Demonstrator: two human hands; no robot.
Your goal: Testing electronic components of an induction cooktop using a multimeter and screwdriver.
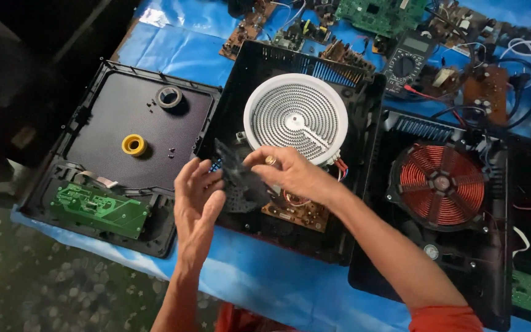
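I pinch a dark plastic fan piece point(241, 178) between both hands, my left hand point(196, 200) cupping its edge at 9 o'clock and my right hand point(290, 174) gripping it from 3 o'clock. It hovers over the open cooker base point(241, 80), just at 7 o'clock of the white radiant heating coil point(295, 117). The piece is blurred, its shape hard to read, and it hides part of the brown circuit board point(299, 215) below.

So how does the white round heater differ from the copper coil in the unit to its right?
The white round heater is pale, with fine grey spiral ridges; the copper coil is reddish, crossed by dark spokes. The heater looks larger and lies beside the right hand; the coil lies away from both hands. Both sit flat in black housings.
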